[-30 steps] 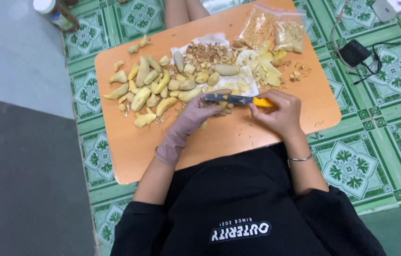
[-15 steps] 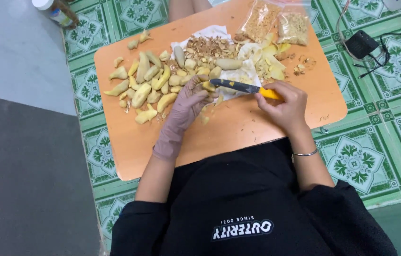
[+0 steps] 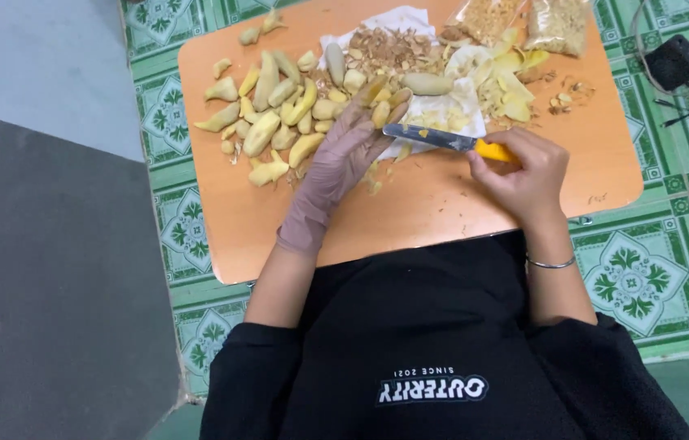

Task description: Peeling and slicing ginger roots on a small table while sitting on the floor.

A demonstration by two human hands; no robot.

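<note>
Head view shows the gloved left hand (image 3: 336, 159) pinching a small, firm, likely slippery peeled yellow root piece (image 3: 380, 112) while the bare right hand (image 3: 524, 167) stays clenched around the yellow-handled knife (image 3: 450, 143).

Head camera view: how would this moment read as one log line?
left hand: gloved, reaching into peeled pieces | right hand: holds yellow-handled knife | surface: orange board

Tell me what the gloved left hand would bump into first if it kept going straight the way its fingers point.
The left hand points up and slightly right across the orange board. Its fingertips are already at a small yellow piece; just beyond lies the heap of brown peel scraps on the white paper. Depth is hard to judge.
</note>
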